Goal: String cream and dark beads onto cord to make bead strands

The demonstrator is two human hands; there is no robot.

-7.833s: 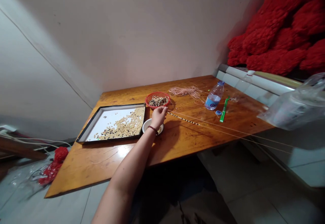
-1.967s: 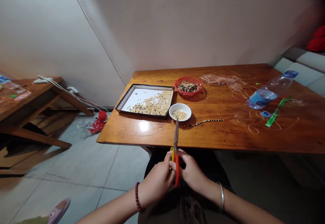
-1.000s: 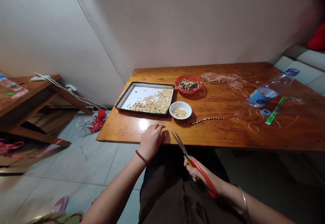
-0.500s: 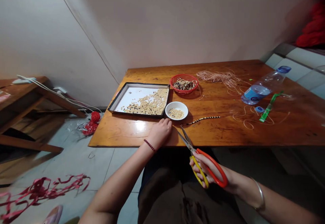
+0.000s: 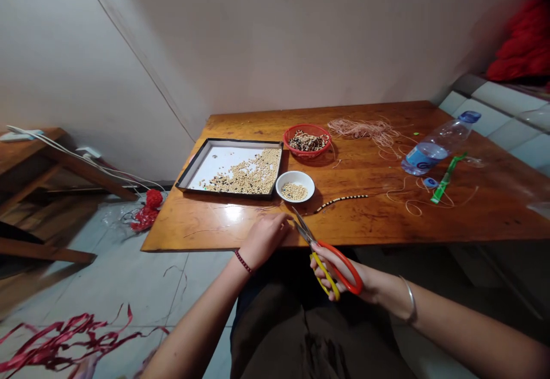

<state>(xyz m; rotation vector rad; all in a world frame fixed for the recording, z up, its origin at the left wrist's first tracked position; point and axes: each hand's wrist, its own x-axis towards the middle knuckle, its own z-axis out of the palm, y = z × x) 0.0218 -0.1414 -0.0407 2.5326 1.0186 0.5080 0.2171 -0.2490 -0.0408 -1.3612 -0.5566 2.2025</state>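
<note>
My right hand grips a pair of scissors with one orange and one yellow handle, the narrow blades slightly apart and pointing away from me. The blade tips are close to the fingertips of my left hand, which is pinched at the table's near edge. A thin thread seems to run between those fingers, though it is too fine to follow fully. Right of the blades lies a string of dark and pale beads. Just beyond my hands stands a white bowl with pale beads inside.
A black-rimmed tray of loose beads sits at left on the wooden table. Behind the bowl is a red basket of beaded strings. Tangled thread, a water bottle and a green packet occupy the right.
The scissors have moved left and slightly away from me, their blades closer together and now near my left fingertips. My left hand has shifted slightly down. The camera view has turned a little.
</note>
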